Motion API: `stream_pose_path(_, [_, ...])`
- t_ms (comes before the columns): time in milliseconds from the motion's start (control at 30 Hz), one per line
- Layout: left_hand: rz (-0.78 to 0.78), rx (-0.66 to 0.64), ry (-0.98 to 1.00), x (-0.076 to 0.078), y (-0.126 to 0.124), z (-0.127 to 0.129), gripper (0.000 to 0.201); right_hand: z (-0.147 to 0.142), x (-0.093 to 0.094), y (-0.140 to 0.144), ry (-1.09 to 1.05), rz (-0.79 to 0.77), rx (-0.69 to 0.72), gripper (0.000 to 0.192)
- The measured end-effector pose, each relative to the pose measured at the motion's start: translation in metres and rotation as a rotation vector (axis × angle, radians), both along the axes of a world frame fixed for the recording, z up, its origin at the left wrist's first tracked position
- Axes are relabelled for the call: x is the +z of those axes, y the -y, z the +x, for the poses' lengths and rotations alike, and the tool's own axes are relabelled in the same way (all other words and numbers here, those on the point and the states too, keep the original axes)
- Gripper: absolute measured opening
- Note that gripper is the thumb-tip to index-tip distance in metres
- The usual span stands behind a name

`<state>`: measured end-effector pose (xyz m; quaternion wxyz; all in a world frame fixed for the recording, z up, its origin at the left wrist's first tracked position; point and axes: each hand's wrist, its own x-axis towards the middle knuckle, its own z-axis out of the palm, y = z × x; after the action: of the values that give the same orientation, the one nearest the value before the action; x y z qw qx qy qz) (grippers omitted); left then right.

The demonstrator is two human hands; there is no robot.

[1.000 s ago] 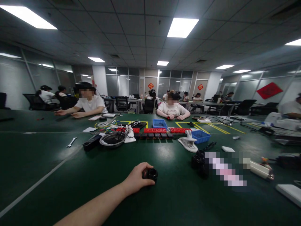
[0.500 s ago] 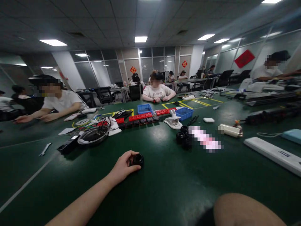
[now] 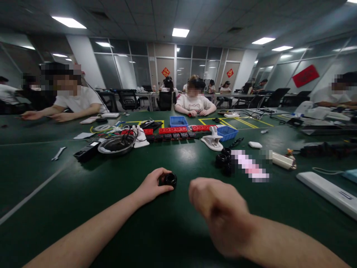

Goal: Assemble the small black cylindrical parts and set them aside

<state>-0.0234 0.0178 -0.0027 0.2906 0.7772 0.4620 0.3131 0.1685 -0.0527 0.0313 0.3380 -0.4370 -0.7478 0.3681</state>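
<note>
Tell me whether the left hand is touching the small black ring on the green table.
Touching. The head view shows the left hand with fingers curled over and around the black ring. No gap shows between them. The right hand is apart from it.

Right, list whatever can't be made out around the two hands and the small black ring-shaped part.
Head view, the only one:
- Small black ring-shaped part: its near side is covered by the left hand.
- Right hand: motion-blurred, its fingers curled away from the camera, so open or shut is unclear.
- Pink object beside the cluster of black round parts: pixelated, unidentifiable.
</note>
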Motion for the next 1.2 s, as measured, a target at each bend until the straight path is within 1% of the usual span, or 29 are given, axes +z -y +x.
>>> stream_pose_path(33, [0.003, -0.007, -0.005, 0.001, 0.0, 0.0, 0.035, -0.007, -0.001, -0.015, -0.022, 0.031, 0.002, 0.034])
stream_pose_path(67, [-0.005, -0.016, -0.01, 0.001, -0.001, -0.001, 0.036, -0.012, -0.004, -0.031, -0.088, 0.113, -0.071, 0.038])
stream_pose_path(100, [-0.018, -0.025, -0.013, 0.003, -0.001, -0.001, 0.036, -0.017, -0.008, -0.046, -0.13, 0.154, -0.141, 0.041])
stream_pose_path(133, [-0.035, -0.037, -0.018, 0.004, -0.002, -0.002, 0.037, -0.021, -0.012, -0.059, -0.154, 0.133, -0.202, 0.046])
stream_pose_path(200, [-0.069, -0.061, -0.023, 0.007, -0.003, -0.003, 0.039, -0.023, -0.02, -0.079, -0.148, 0.021, -0.234, 0.049])
stream_pose_path(233, [-0.082, -0.074, -0.023, 0.008, -0.003, -0.003, 0.038, -0.023, -0.022, -0.084, -0.134, -0.061, -0.194, 0.048])
stream_pose_path(267, [-0.09, -0.085, -0.022, 0.009, -0.004, -0.003, 0.037, -0.021, -0.022, -0.087, -0.112, -0.157, -0.105, 0.045])
stream_pose_path(333, [-0.094, -0.099, -0.009, 0.01, -0.005, -0.004, 0.034, -0.016, -0.018, -0.088, -0.069, -0.332, 0.148, 0.037])
stream_pose_path(367, [-0.091, -0.1, -0.001, 0.01, -0.005, -0.004, 0.033, -0.013, -0.016, -0.088, -0.049, -0.398, 0.273, 0.038])
stream_pose_path(400, [-0.088, -0.1, 0.007, 0.01, -0.005, -0.005, 0.032, -0.011, -0.013, -0.088, -0.025, -0.437, 0.375, 0.043])
stream_pose_path(433, [-0.09, -0.102, 0.011, 0.01, -0.005, -0.005, 0.032, -0.008, -0.011, -0.089, 0.008, -0.434, 0.44, 0.047])
stream_pose_path(467, [-0.095, -0.107, 0.014, 0.009, -0.005, -0.005, 0.032, -0.007, -0.011, -0.09, 0.052, -0.391, 0.462, 0.048])
stream_pose_path(500, [-0.099, -0.11, 0.018, 0.009, -0.005, -0.005, 0.033, -0.006, -0.011, -0.091, 0.105, -0.32, 0.454, 0.045])
stream_pose_path(600, [-0.097, -0.102, 0.027, 0.008, -0.003, -0.005, 0.036, -0.008, -0.018, -0.095, 0.253, -0.08, 0.36, 0.027])
stream_pose_path(633, [-0.091, -0.093, 0.029, 0.007, -0.003, -0.004, 0.036, -0.009, -0.021, -0.096, 0.283, -0.035, 0.329, 0.023])
stream_pose_path(700, [-0.078, -0.061, 0.029, 0.006, -0.001, -0.002, 0.036, -0.012, -0.026, -0.095, 0.339, 0.006, 0.267, 0.019])
stream_pose_path(767, [-0.07, -0.013, 0.03, 0.004, 0.002, 0.002, 0.036, -0.017, -0.03, -0.09, 0.415, 0.034, 0.172, 0.024])
stream_pose_path(867, [-0.051, 0.089, 0.005, 0.003, 0.007, 0.006, 0.033, -0.024, -0.031, -0.081, 0.569, 0.103, -0.019, 0.037])
stream_pose_path(900, [-0.043, 0.119, -0.009, 0.004, 0.008, 0.007, 0.032, -0.026, -0.031, -0.078, 0.62, 0.135, -0.066, 0.038])
stream_pose_path(967, [-0.033, 0.145, -0.032, 0.006, 0.008, 0.008, 0.032, -0.028, -0.03, -0.074, 0.699, 0.201, -0.114, 0.039])
stream_pose_path(1033, [-0.038, 0.093, -0.049, 0.008, 0.007, 0.006, 0.033, -0.027, -0.029, -0.075, 0.723, 0.274, -0.102, 0.045])
stream_pose_path(1067, [-0.042, 0.044, -0.054, 0.009, 0.005, 0.004, 0.033, -0.025, -0.028, -0.078, 0.707, 0.302, -0.066, 0.05])
stream_pose_path(1133, [-0.043, -0.063, -0.052, 0.011, 0.002, 0.001, 0.032, -0.019, -0.027, -0.085, 0.633, 0.32, 0.061, 0.058])
stream_pose_path(1200, [-0.037, -0.134, -0.037, 0.013, 0.0, -0.002, 0.032, -0.013, -0.026, -0.093, 0.553, 0.278, 0.208, 0.054])
